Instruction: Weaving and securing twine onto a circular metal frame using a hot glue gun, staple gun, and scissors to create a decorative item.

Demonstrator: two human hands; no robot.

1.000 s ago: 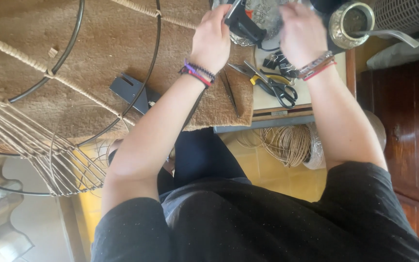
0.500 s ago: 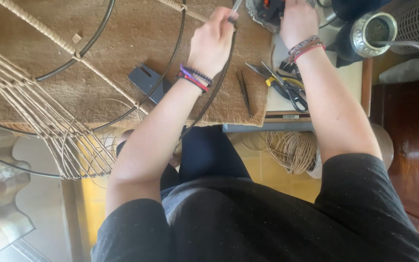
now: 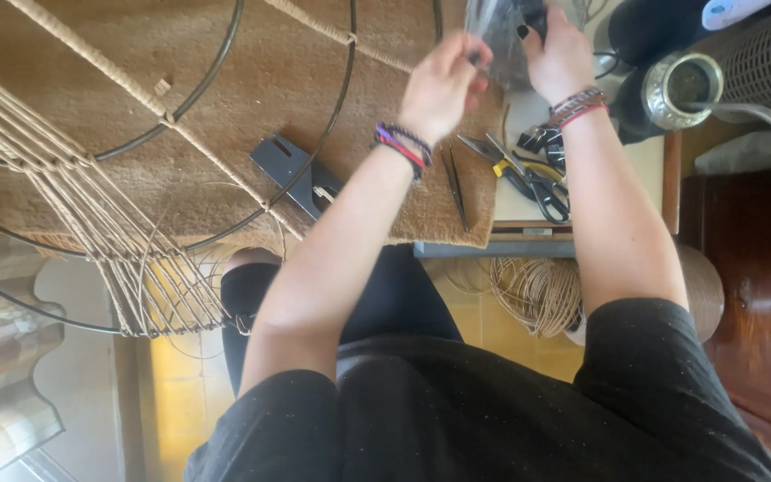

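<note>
My hands are raised together over the far edge of the brown mat [image 3: 252, 80]. Between them is a crinkled clear plastic bag [image 3: 495, 34] with something dark inside. My left hand [image 3: 443, 85] pinches the bag's near side. Gripping its right side and the dark thing is my right hand [image 3: 557, 55]. Both wrists wear coloured bracelets. Just below the hands lie thin tweezers [image 3: 455, 187], yellow-handled pliers [image 3: 499, 161] and black scissors [image 3: 542, 187].
A round wire frame [image 3: 332, 116] strung with beige cord [image 3: 91, 196] covers the mat on the left, with a black clamp-like tool [image 3: 301, 174] on it. A metal cup with a straw [image 3: 682, 89] and a mesh cylinder [image 3: 760, 54] stand at the right. A cord coil [image 3: 537, 290] lies under the table.
The view has shifted so the frame and mat sit lower and further right. My hands rose toward the top edge; a dark tool seen in them earlier has given way to the clear bag.
</note>
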